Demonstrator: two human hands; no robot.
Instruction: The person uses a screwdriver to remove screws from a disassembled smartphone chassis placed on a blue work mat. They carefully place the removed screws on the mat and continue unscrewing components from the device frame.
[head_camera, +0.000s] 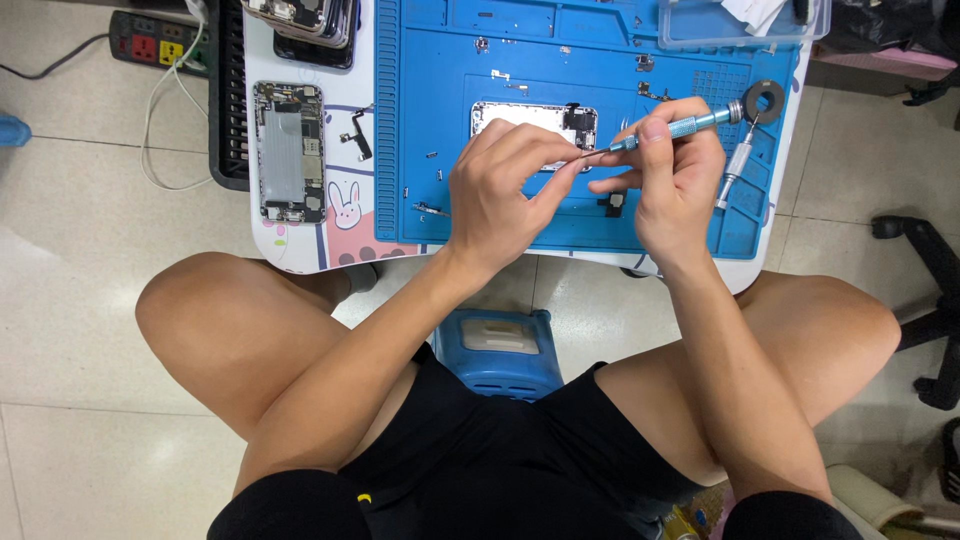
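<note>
Screwdriver (672, 128) in right hand (678, 185), tip at left fingertips (572, 166)

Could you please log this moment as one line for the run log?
left hand: pinching screwdriver tip | right hand: holding blue screwdriver | opened phone on blue mat beneath | second opened phone at left

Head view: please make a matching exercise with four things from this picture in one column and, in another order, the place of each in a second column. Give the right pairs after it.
Things
1. screwdriver
2. opened phone
3. power strip
4. blue stool

Places
A. on the floor between the person's legs
B. on the white part of the table, left of the blue mat
C. in the right hand, with its tip at the fingertips of the left hand
D. on the floor at the top left, beside the table

Pairs: 1-C, 2-B, 3-D, 4-A
</note>
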